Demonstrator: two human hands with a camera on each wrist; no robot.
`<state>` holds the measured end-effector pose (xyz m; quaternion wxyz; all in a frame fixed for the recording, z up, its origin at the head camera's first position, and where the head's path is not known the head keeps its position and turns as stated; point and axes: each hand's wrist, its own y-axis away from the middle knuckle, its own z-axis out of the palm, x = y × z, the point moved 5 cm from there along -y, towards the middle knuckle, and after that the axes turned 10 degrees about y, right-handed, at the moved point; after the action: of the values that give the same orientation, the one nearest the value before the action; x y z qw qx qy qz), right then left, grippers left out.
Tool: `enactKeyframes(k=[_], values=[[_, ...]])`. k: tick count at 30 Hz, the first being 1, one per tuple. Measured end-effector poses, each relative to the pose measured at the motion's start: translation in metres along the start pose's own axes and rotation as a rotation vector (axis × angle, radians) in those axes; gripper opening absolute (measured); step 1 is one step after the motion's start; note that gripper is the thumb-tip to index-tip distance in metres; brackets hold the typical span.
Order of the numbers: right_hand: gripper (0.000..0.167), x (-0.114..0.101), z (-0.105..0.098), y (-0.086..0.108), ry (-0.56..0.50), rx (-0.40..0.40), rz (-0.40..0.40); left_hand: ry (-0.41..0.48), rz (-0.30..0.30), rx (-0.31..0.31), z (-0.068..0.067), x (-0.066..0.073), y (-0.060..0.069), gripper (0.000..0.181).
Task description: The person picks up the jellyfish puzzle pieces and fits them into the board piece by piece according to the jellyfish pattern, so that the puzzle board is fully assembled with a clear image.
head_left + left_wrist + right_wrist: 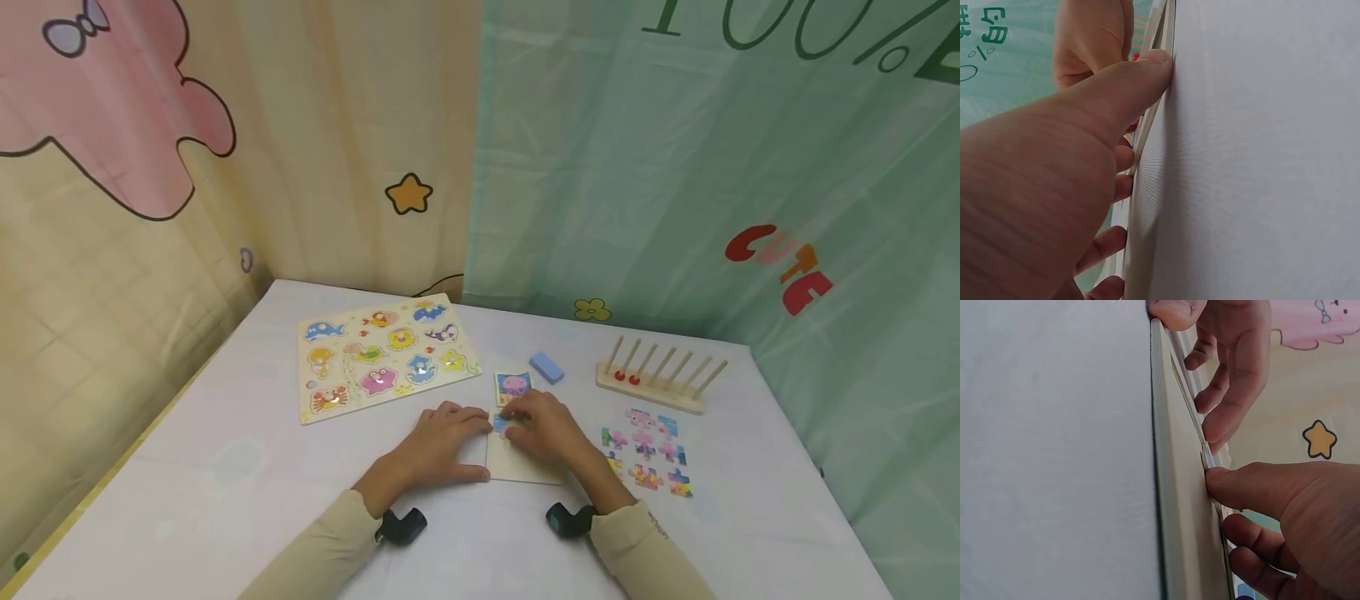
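A small pale wooden puzzle board (pixel 525 468) lies flat on the table in front of the person. The left hand (pixel 444 446) rests at the board's left side, fingers spread, with its thumb (pixel 1157 59) touching the near left corner. At the board's far left corner sits a blue-and-pink jigsaw piece (pixel 501 423). The right hand (pixel 546 427) pinches this piece between thumb and fingertips; the hand partly hides it. In the right wrist view, the right thumb (pixel 1225 486) lies against the board's top. Just beyond the board is a picture card (pixel 513 385) with a pink figure.
Several loose jigsaw pieces (pixel 645 450) lie right of the board. Behind them stands a wooden peg rack (pixel 652 390) with red beads. A blue block (pixel 547 367) lies beyond the card, and a large sea-animal peg puzzle (pixel 386 354) lies at the back left. Curtains hang behind the table.
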<state>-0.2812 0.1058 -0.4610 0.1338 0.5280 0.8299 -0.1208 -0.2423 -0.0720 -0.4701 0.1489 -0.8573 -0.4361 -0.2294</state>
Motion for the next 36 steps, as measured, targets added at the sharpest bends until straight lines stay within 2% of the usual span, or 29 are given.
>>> enactKeyframes(k=[19, 23, 26, 29, 32, 34, 36], values=[[0.019, 0.008, 0.006, 0.003, -0.006, 0.016, 0.033, 0.006, 0.011, -0.014, 0.005, 0.002, -0.004, 0.067], [0.021, 0.009, 0.004, 0.004, -0.009, -0.001, 0.029, 0.005, 0.014, -0.013, 0.005, 0.002, -0.005, 0.067], [0.027, 0.011, 0.001, 0.006, -0.040, -0.036, 0.016, 0.019, 0.023, -0.012, 0.004, 0.003, -0.005, 0.066], [0.034, 0.013, -0.009, 0.007, -0.138, -0.080, -0.055, 0.025, 0.026, -0.007, 0.003, 0.002, -0.004, 0.066], [0.038, 0.024, -0.022, 0.012, -0.228, -0.107, -0.137, 0.029, 0.019, -0.002, 0.001, 0.001, -0.002, 0.065], [0.038, 0.043, -0.034, 0.021, -0.248, -0.085, -0.125, 0.033, 0.012, 0.001, 0.001, -0.001, 0.000, 0.065], [0.036, 0.069, -0.047, 0.033, -0.232, -0.023, -0.096, 0.044, 0.018, 0.006, 0.001, -0.001, 0.001, 0.065]])
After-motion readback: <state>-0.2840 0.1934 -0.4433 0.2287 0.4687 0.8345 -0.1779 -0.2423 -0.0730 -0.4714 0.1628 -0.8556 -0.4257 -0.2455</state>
